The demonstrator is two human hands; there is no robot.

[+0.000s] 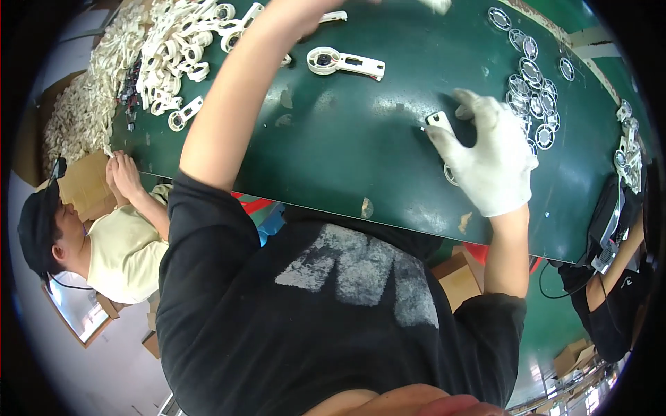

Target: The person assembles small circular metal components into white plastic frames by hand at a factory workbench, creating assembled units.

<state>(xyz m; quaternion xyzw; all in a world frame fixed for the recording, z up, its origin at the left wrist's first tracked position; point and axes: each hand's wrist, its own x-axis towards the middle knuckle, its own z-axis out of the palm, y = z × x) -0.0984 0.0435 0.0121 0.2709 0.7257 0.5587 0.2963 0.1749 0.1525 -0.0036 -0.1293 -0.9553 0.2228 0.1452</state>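
Observation:
My right hand (pixel 489 152), in a white glove, is over the right half of the green table (pixel 333 152). Its thumb and fingers are spread around the upper end of a white handheld-fan shell (pixel 440 122); the shell's round end (pixel 450 175) shows partly below the palm. I see no firm grip on it. My bare left arm reaches to the far edge of the picture, where the left hand (pixel 312 14) is mostly cut off and its fingers barely show. Near it lies a white fan shell with a dark motor (pixel 323 60) in its ring.
White fan shells (pixel 184 59) heap at the far left beside a large pile of white parts (pixel 90 104). Round silver-grey grilles (pixel 534 97) lie at the right. A person in a cap (pixel 125 256) works at left; another person's arm (pixel 614 270) is at right.

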